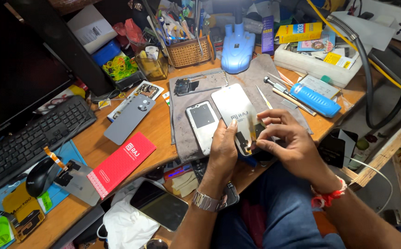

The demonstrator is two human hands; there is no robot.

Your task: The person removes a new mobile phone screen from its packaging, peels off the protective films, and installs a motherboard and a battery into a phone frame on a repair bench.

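Both hands up over the worktop [159,127] edge, working on a phone screen panel [235,113], pale back side up, tilted toward the person. Left hand [223,150] grips it from below, fingers curled round the lower left edge, thumb along the side; steel watch [206,201] on that wrist. Right hand [287,143] comes in from the right, thumb and forefinger pinched on the small flex strip [251,138] at the panel's lower end; other fingers loosely arched above. Red thread band [327,196] on the right wrist.

Just beside the panel, to its left, a white phone frame [202,125] lies flat on a grey mat [182,106]. Further back on the mat, an opened phone body [196,84]. Left of the mat: a grey back cover [129,119] and a red box [121,163]. Blue screwdriver [313,99] lies right of the hands, tweezers [264,97] near it. Blue lamp base [237,46] at the back, wicker basket [189,50] of tools beside it. Keyboard [30,138] and mouse [41,175] far left. Dark phone [159,205] lies near the person's lap.
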